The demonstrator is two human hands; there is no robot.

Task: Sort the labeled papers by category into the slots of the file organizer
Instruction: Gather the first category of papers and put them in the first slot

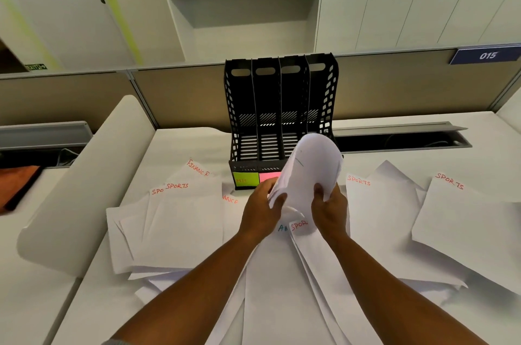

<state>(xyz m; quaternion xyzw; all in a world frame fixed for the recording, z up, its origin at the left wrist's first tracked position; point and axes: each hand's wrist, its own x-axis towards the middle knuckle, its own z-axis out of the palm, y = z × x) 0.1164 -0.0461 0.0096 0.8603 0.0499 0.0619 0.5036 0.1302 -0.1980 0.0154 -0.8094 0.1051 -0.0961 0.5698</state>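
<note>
A black file organizer [280, 96] with several upright slots stands at the back of the desk; a green sticky note [245, 179] and a pink sticky note [269, 176] mark its front. My left hand [260, 210] and my right hand [331, 210] both grip a curled bundle of white papers [308, 172], held up right in front of the organizer's right slots. Loose white sheets cover the desk: sheets marked SPORTS [177, 186] at the left, a sheet marked FINANCE [198, 167], and SPORTS sheets [358, 181] at the right.
A white rounded divider [84, 184] runs along the desk's left side. A cable trough [400, 141] lies open behind the organizer at the right. A tan partition wall [180, 90] backs the desk. Cabinets stand beyond.
</note>
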